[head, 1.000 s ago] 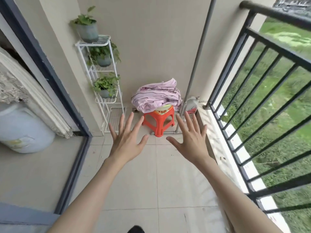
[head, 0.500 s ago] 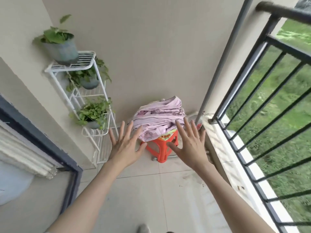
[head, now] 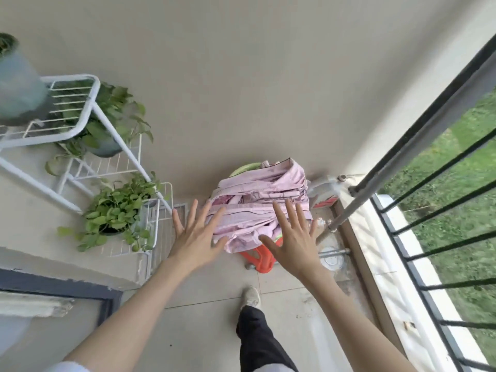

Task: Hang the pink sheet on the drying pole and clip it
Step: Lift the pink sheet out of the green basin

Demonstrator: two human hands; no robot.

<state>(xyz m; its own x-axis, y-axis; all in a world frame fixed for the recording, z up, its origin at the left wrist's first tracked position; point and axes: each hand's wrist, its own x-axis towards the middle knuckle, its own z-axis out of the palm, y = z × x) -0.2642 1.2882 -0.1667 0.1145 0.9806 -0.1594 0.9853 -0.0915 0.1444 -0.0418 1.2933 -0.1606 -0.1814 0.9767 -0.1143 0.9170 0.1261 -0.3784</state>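
The pink sheet is lying as a crumpled bundle in the middle of the frame, on top of an orange stool that is standing on the balcony floor close to the wall. A green rim is showing behind the bundle, maybe a basin, but I cannot tell for sure.

The left hand is reaching toward the left side of the bundle and the right hand toward its right side. Both hands are spread, with the fingers straight and released, and they are grasping nothing. They are appearing in front of the cloth, but I cannot tell if they are touching it yet.

The sheet is looking soft and limp, with many folds, and probably light, or somewhat heavier if it is damp. It will sag and unfold when it is being lifted, so I judge it is better to take it from both sides, low under the bundle, and then to look for a hem or a corner before spreading it.

A grey pole is running diagonally at the right of the frame, beside the dark railing. A white plant rack is standing at the left. No clips are showing.
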